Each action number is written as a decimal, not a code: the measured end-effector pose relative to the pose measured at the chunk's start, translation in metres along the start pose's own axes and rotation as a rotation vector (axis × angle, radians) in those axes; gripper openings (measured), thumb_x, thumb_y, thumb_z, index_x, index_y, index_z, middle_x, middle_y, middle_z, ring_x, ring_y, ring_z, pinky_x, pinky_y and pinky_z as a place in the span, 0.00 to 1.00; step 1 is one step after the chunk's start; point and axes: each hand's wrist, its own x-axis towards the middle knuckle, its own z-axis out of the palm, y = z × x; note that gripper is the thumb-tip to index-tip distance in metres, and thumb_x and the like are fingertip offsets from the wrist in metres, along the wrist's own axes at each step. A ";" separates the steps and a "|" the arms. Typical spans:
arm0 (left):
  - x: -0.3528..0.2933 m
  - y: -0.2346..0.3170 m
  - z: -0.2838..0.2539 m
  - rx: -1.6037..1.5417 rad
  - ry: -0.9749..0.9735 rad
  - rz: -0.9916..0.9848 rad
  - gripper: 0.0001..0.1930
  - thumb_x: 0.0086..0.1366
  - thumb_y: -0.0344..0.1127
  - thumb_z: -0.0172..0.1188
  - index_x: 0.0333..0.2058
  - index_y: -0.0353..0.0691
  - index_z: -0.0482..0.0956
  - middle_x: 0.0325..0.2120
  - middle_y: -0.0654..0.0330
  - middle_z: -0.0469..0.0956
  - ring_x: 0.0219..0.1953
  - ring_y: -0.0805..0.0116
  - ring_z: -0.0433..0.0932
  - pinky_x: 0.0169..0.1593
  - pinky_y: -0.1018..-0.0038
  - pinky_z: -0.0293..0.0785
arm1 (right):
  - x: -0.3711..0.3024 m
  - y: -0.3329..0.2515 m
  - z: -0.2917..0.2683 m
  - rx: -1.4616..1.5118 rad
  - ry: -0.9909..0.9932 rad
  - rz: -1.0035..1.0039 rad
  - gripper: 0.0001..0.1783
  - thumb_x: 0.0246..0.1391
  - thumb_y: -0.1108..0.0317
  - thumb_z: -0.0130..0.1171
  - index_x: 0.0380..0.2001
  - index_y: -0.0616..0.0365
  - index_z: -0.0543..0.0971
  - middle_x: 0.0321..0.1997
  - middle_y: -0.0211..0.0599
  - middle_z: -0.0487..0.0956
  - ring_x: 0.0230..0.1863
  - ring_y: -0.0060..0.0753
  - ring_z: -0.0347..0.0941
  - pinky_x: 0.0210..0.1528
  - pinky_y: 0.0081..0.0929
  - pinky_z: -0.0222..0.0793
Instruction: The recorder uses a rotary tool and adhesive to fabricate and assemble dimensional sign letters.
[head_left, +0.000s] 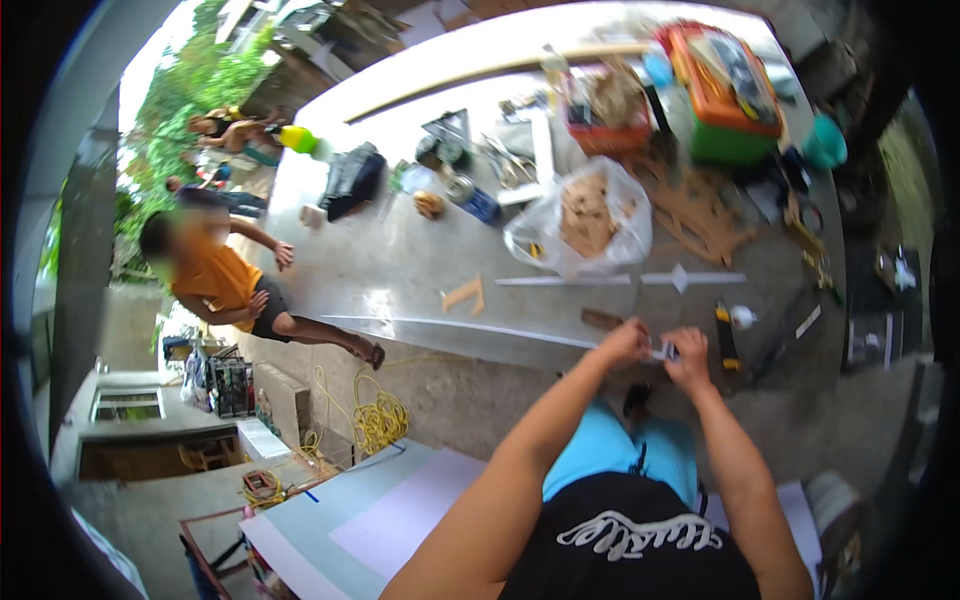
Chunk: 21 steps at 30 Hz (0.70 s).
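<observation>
A long, thin white strip stretches left from my hands along the near edge of the metal-topped table. My left hand is closed on the strip near its right end. Close beside it, my right hand is closed too, pinching the strip's end. Something small and dark shows at its fingertips, too small to name. Just beyond my left hand lies a small brown block. A yellow-and-black utility knife rests to the right of my right hand, next to a small white round piece.
Farther back are a plastic bag of brown cut pieces, two white strips, an orange-and-green toolbox, a red basket and a tan angled piece. A person in orange stands left. Yellow cord lies coiled on the floor.
</observation>
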 end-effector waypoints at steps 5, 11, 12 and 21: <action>0.001 0.002 0.003 -0.019 -0.018 -0.020 0.12 0.55 0.35 0.75 0.38 0.39 0.90 0.48 0.52 0.80 0.54 0.53 0.79 0.57 0.62 0.77 | 0.000 -0.001 -0.001 -0.011 -0.004 0.012 0.21 0.35 0.67 0.71 0.39 0.47 0.84 0.39 0.33 0.80 0.48 0.47 0.73 0.51 0.43 0.63; 0.010 0.002 0.003 -0.036 -0.066 -0.133 0.17 0.56 0.40 0.77 0.43 0.41 0.88 0.51 0.51 0.75 0.53 0.51 0.79 0.57 0.61 0.77 | -0.001 0.001 -0.001 -0.009 -0.032 0.057 0.21 0.35 0.67 0.72 0.39 0.47 0.85 0.40 0.33 0.80 0.50 0.46 0.73 0.54 0.42 0.63; 0.008 -0.006 0.003 -0.003 -0.047 -0.092 0.19 0.57 0.41 0.77 0.46 0.42 0.85 0.52 0.51 0.73 0.53 0.49 0.79 0.57 0.61 0.77 | 0.002 -0.002 -0.002 0.006 -0.038 0.062 0.21 0.35 0.66 0.72 0.39 0.47 0.85 0.40 0.32 0.81 0.50 0.45 0.73 0.54 0.42 0.63; 0.006 -0.015 0.001 0.008 -0.025 -0.034 0.24 0.54 0.40 0.78 0.48 0.38 0.81 0.49 0.48 0.74 0.52 0.47 0.78 0.56 0.59 0.77 | -0.001 0.006 0.009 0.009 -0.037 0.032 0.21 0.34 0.66 0.74 0.39 0.46 0.85 0.40 0.30 0.81 0.50 0.44 0.73 0.54 0.43 0.63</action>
